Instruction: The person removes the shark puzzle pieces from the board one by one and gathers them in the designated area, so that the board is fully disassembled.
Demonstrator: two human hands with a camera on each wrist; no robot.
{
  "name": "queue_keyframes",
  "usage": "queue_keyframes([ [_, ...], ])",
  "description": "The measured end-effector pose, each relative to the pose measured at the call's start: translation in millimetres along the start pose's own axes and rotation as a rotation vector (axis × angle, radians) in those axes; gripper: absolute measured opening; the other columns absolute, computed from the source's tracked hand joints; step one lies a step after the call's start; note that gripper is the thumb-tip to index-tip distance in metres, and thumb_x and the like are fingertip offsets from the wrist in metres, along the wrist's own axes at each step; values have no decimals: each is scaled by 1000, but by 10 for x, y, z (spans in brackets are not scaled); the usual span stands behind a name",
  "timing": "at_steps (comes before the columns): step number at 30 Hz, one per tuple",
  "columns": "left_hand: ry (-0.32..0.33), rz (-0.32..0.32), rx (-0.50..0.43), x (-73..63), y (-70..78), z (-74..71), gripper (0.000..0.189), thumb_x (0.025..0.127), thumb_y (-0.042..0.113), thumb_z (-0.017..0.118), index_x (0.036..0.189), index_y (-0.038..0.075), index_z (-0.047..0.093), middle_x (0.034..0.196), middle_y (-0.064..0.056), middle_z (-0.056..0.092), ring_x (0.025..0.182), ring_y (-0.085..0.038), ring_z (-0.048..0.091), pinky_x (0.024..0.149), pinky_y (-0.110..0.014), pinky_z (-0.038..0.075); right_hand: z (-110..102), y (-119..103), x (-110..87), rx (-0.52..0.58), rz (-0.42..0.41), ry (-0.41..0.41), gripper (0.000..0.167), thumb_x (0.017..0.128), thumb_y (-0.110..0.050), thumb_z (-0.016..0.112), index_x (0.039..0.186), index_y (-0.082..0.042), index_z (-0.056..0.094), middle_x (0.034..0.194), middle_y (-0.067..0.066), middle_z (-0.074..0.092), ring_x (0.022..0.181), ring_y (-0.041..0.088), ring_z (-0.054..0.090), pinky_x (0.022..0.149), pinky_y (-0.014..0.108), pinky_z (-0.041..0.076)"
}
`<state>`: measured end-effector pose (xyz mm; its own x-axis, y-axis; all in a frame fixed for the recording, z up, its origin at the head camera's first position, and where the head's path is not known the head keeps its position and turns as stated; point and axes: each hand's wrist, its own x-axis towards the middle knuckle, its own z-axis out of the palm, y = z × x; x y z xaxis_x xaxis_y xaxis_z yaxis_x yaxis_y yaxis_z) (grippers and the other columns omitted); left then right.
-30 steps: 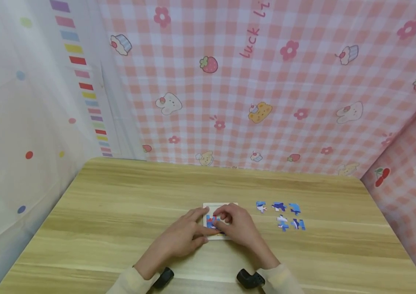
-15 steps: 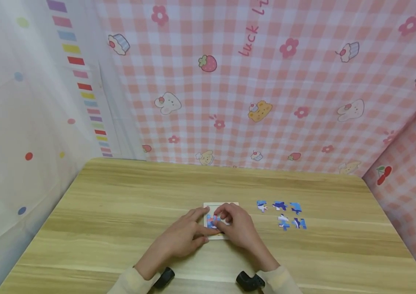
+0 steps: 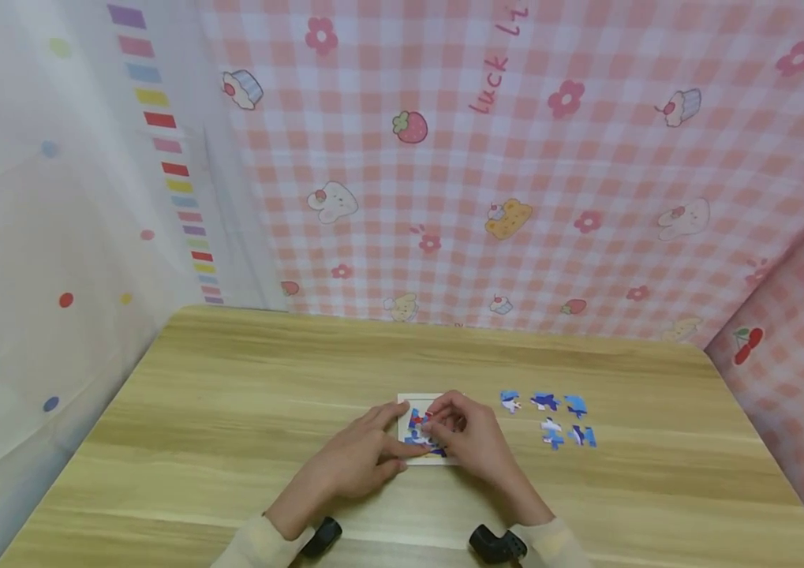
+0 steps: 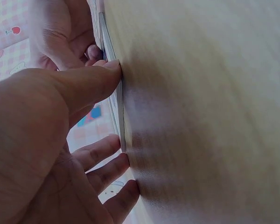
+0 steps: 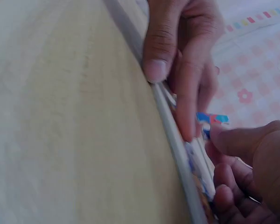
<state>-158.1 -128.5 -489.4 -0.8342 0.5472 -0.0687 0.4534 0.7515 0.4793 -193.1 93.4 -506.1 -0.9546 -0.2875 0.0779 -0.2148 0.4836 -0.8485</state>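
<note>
A small jigsaw tray [image 3: 412, 397] with a pale rim lies flat on the table, both hands over it. My right hand [image 3: 478, 442] pinches a blue and red puzzle piece [image 5: 213, 118] between thumb and fingers. That piece stands tilted up from the tray in the right wrist view. My left hand [image 3: 355, 451] rests at the tray's left side with fingers fairly straight, its thumb [image 4: 113, 65] against the near edge. Its index finger reaches over the rim and touches pieces [image 3: 434, 453] laid inside. The right hand covers much of the tray's right part.
Several loose blue and white puzzle pieces [image 3: 546, 401] lie in two rows right of the tray. The wooden table [image 3: 288, 355] meets a pink checked cloth [image 3: 373, 260] at the back. White cloth [image 3: 125, 260] hangs at the left.
My right hand has drawn slightly right and tipped the blue and red puzzle piece up, baring pieces beneath it. My left hand stays at the tray. The head view has shifted slightly.
</note>
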Motion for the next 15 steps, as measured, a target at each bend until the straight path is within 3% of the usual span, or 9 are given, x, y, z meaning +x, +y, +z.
queue_keyframes([
  [8,-4,-13,-17,22,19,-1,38,100,29,67,134,44,65,168,-9,31,156,-32,27,126,-53,29,-229,5,-67,-13,7,-20,11,91,-19,79,96,-23,70,82,-7,73,72,11,62,65,21,52],
  [15,-3,-25,-26,15,15,2,37,100,29,67,134,44,65,168,-8,31,157,-31,27,126,-53,29,-459,63,-132,-34,15,16,8,93,-17,76,98,-20,71,86,-4,76,71,13,64,62,22,53],
])
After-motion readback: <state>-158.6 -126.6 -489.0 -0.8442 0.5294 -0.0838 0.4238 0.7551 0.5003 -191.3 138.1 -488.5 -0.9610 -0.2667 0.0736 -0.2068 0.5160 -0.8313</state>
